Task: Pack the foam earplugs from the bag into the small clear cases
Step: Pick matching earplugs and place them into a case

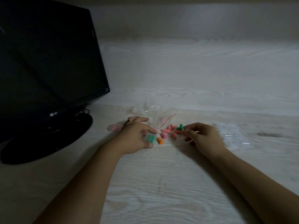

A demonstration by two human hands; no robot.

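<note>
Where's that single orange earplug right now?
In the head view, the orange earplug lies loose on the table, just right of the left hand and the green-filled case it holds.

Pale wood-grain desk (161, 183), glossy monitor (48, 54)

Loose pink earplugs (166, 130), seemingly open bag (152, 110), teal-filled case (151, 137)

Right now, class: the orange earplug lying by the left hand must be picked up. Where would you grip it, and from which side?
Probably pinch the orange earplug across its short rounded sides, at mid-length, coming from above. It lies flat on the table, a small cylinder, with bare table on its near side. The left hand, holding a clear case with green plugs, crowds its left, so approach from the right.
</note>
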